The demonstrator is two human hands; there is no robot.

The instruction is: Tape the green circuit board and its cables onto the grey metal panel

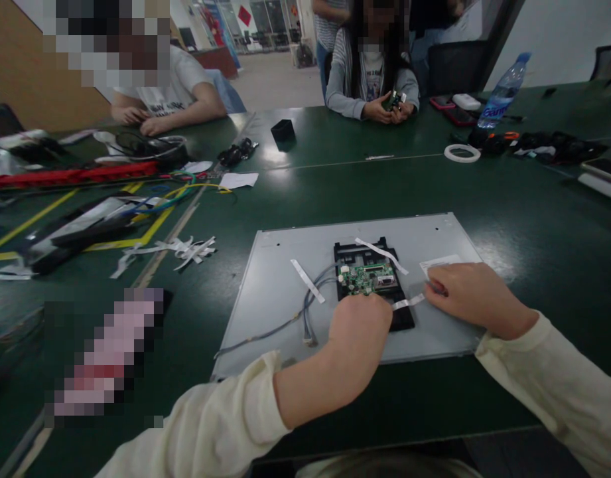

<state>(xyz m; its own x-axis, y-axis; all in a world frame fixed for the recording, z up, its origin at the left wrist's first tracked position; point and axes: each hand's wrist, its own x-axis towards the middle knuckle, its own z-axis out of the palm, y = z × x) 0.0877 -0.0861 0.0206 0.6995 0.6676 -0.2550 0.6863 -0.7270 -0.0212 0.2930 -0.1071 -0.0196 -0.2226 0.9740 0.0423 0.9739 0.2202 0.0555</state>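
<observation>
A grey panel [265, 292] lies before me, bearing a black plastic frame [402, 318] with a green circuit board [355, 272]. A short white strip of tape [408, 303] runs between my hands across the frame's right edge. My right hand [477, 295] is closed in a pinch at its right end. At the other end my left hand [359, 332] is closed over the frame's lower part; its fingertips are hidden. Another white strip [382, 253] crosses the frame's top, and a third strip [308, 281] lies over the grey cables [285, 323].
Tape scraps [190, 252] and a pixelated pink object [116, 352] lie left of the panel. Further off are a tape roll [462, 153], a water bottle [504, 93] and a black box [283, 133]. Across the table, a seated person's hands [389, 109] hold a small object.
</observation>
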